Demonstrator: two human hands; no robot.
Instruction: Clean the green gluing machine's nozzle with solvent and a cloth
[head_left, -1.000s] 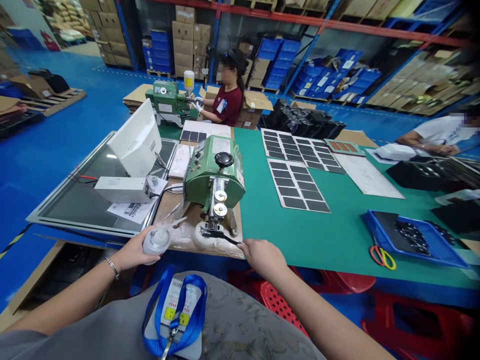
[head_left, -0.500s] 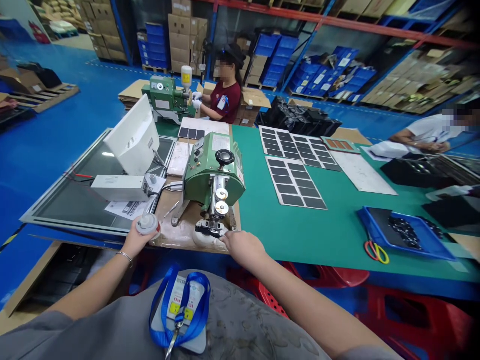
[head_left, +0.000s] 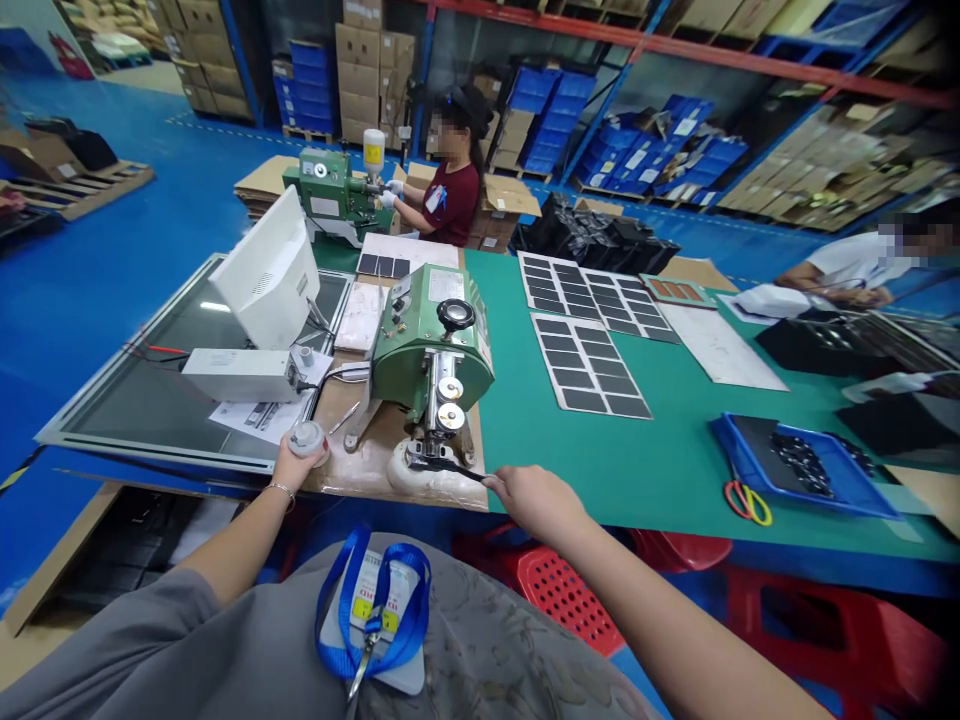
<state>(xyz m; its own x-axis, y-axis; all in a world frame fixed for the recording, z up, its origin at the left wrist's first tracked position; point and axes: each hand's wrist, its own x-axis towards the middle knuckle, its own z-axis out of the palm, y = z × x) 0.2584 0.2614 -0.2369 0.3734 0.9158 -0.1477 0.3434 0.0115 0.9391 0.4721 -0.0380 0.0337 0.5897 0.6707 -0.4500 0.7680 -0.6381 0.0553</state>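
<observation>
At the front left corner of the bench, my left hand (head_left: 298, 462) is closed around a whitish translucent bottle (head_left: 306, 437), seen from above. My right hand (head_left: 536, 500) pinches the near end of a slim black stick-like tool (head_left: 466, 471). The tool's far end reaches under the rollers of a green bench machine (head_left: 435, 365), over a round white dish (head_left: 403, 478). That tip is too small to make out. The machine's black knob (head_left: 455, 315) stands above its two metal rollers (head_left: 451, 402).
A white box (head_left: 240, 375) and a monitor (head_left: 266, 275) stand at left. Sheets with black rectangles (head_left: 591, 366) lie on the green table. A blue tray (head_left: 825, 495) and scissors (head_left: 748, 503) are at right. Two people work nearby, one at another green machine (head_left: 328, 195).
My right hand has moved right and slightly down, so more of the black tool shows. My left hand has shifted a little right with the bottle.
</observation>
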